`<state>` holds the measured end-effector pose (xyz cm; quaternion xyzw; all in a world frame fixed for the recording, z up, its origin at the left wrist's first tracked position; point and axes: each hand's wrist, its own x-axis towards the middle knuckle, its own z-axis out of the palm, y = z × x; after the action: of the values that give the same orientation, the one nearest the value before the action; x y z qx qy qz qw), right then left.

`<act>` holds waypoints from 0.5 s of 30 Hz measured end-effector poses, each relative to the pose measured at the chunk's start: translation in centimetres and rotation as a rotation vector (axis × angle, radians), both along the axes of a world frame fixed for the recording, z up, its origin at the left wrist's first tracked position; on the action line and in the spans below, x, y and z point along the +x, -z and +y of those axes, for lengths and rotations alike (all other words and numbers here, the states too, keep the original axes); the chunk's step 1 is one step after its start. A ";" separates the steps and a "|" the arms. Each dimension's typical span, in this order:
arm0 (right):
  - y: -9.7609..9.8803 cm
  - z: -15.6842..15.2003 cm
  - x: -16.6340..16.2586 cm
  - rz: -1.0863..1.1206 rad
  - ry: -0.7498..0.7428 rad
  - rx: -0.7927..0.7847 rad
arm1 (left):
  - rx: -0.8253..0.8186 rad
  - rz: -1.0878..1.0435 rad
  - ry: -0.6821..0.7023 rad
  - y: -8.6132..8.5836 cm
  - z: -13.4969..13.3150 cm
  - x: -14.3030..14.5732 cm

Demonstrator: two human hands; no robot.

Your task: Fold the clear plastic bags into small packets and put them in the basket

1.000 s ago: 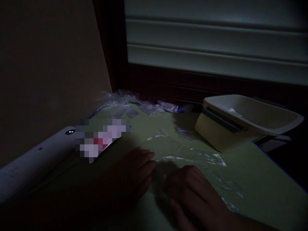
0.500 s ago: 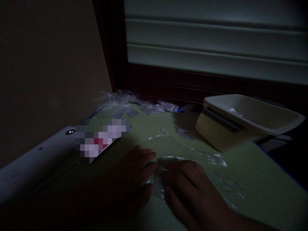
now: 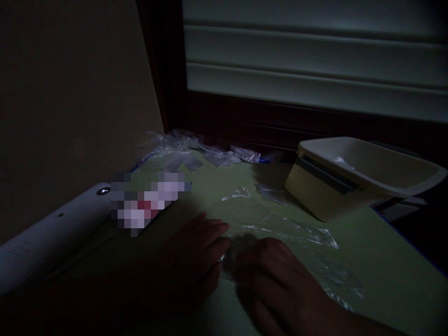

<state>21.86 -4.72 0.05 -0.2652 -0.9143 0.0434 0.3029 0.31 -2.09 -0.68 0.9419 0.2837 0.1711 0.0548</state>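
Head view, light: dim; I read the scene through the one head camera, and fine contact is hard to judge.
Left hand: the left hand lies low, palm down, fingers loosely bent and pointing toward the other hand; I cannot tell whether it grips anything.
Right hand: the right hand is curled, fingertips drawn in just beside the left fingers; its underside is hidden, so I cannot confirm a pinch.
Film: crinkled clear plastic film lies on the tabletop ahead of and beside the right hand; a faint glint between the hands may be more of it. I cannot count the pieces.
Film risk: being thin and slick, it could cling, slide or tear if the fingertips pull unevenly; poor light could hide an edge.
Tabletop: pale green, flat, blue-edged tabletop; looks smooth, so loose film could skid.
Tub: cream, open-topped plastic tub with a dark grey side strip, near the right edge; a knock could shift it off, I judge.
Back heap: rumpled clear plastic bags, glossy, irregular; a draught could scatter them.
Left side: long, smooth white object with a rounded end, beside a pixelated white-and-red patch.
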 end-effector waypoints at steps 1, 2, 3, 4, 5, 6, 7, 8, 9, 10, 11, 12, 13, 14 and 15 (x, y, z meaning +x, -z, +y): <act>0.0 -0.1 -0.1 -0.010 -0.029 0.002 | -0.005 0.003 0.000 -0.1 0.0 0.0; -0.1 -0.1 -0.1 -0.016 -0.039 -0.002 | -0.009 0.004 -0.002 -0.2 0.0 0.1; -0.1 -0.2 -0.1 -0.020 -0.032 -0.014 | -0.011 0.002 -0.008 -0.3 0.0 0.1; -0.2 -0.2 -0.1 -0.026 -0.018 -0.036 | -0.011 -0.005 -0.015 -0.3 -0.1 0.2; -0.3 -0.1 -0.1 -0.033 0.000 -0.064 | -0.009 -0.013 -0.018 -0.4 -0.1 0.2; -0.4 -0.1 0.0 -0.039 0.012 -0.086 | -0.002 -0.022 -0.019 -0.4 -0.2 0.3; -0.5 0.0 0.1 -0.044 0.024 -0.099 | 0.011 -0.030 -0.020 -0.3 -0.2 0.3; -0.6 0.0 0.1 -0.053 0.033 -0.100 | 0.025 -0.034 -0.021 -0.2 -0.2 0.3; -0.6 0.0 0.2 -0.061 0.039 -0.093 | 0.039 -0.032 -0.025 -0.2 -0.2 0.2; -0.7 0.0 0.2 -0.068 0.040 -0.079 | 0.053 -0.024 -0.033 -0.1 -0.2 0.2; -0.6 0.0 0.2 -0.074 0.039 -0.065 | 0.066 -0.009 -0.042 -0.1 -0.2 0.1; -0.6 -0.1 0.2 -0.072 0.036 -0.053 | 0.080 0.005 -0.048 -0.1 -0.2 0.0; -0.6 -0.2 0.2 -0.062 0.035 -0.045 | 0.099 0.011 -0.051 -0.1 -0.1 -0.1; -0.5 -0.3 0.2 -0.053 0.033 -0.049 | 0.126 0.005 -0.053 -0.2 0.0 -0.2; -0.5 -0.4 0.1 -0.047 0.034 -0.064 | 0.158 -0.014 -0.046 -0.3 0.0 -0.2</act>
<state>21.98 -5.08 0.55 -0.2913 -0.9147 0.0614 0.2733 0.08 -2.04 -0.35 0.9354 0.2903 0.2009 -0.0218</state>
